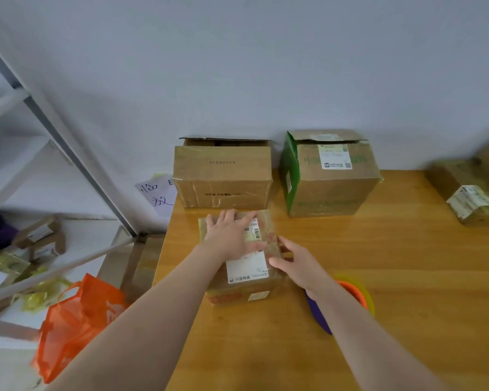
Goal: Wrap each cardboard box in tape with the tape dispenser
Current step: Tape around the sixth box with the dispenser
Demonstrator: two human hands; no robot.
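Two relaxed hands (pixel 228 237) (pixel 297 263) on cardboard box (pixel 247 269)

1. Left hand (pixel 232 238): palm down, fingers straight and spread, thumb pointing right.
2. Left forearm (pixel 153 309): bare, reaching in from the lower left.
3. Right hand (pixel 297 263): nearer the body (close to the left, not touching it), fingers loosely extended leftward.
4. Right forearm (pixel 364 334): bare, entering from the lower right.

Plain pale wall (pixel 237 66), light wooden bench (pixel 407 277) right up against it, white metal shelving (pixel 54 122) off left, orange bag (pixel 76 320) below.
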